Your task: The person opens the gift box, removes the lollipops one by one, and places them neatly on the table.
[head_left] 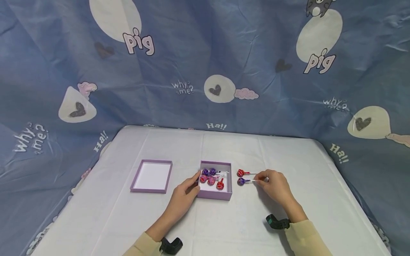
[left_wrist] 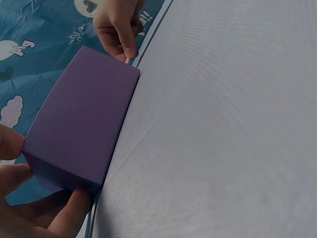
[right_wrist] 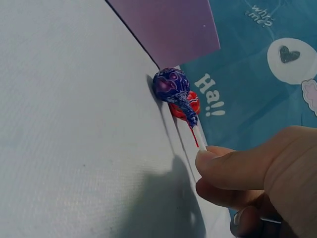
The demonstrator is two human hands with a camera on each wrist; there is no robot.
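Meanwhile right hand (head_left: 275, 185) pinches purple lollipop's (head_left: 241, 181) stick (fingers curled), left hand (head_left: 185, 192) grips purple box (head_left: 214, 195).

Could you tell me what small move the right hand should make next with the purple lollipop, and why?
Probably lift it and carry it left into the purple box. The right hand already pinches the stick of the purple lollipop on the table, while the left hand steadies the box, which holds other lollipops.

Lilac box (head_left: 214, 195), red (head_left: 240, 173) and purple swirl lollipops (head_left: 241, 181), white tablecloth (head_left: 288, 156), blue cartoon-print backdrop (head_left: 205, 53)
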